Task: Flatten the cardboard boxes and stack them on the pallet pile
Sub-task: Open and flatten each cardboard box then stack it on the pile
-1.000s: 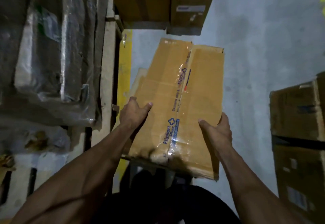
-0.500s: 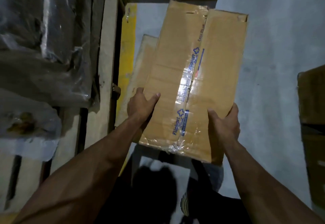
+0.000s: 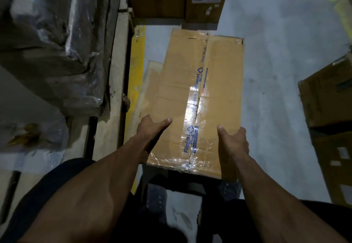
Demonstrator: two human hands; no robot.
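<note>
1. Floor (image 3: 276, 71): bare grey concrete runs ahead of and to the right of the grip, the widest open room for swinging the load.
2. Wrapped goods (image 3: 53, 42): plastic-covered bulk on a wooden pallet (image 3: 114, 82), left of the grip; its edge and a yellow line (image 3: 135, 75) bound that side closely.
3. Flattened box (image 3: 198, 97): held between both hands near its near end, taped seam up, far end pointing away. A second cardboard sheet (image 3: 150, 82) shows under its left edge; whether they touch cannot be told.
4. Standing boxes (image 3: 205, 0): beyond the far end of the load; more cartons (image 3: 327, 94) stand well to the right.
5. Left hand (image 3: 152, 128): thumb on top, fingers curled under the left edge, gripping.
6. Right hand (image 3: 233, 139): thumb on top, clasping the right edge.
7. Step in hand, as judged: carrying the flattened box to the stack. The next move calls for lowering it flat, edges squared to the sheet below, clear of the pallet.
</note>
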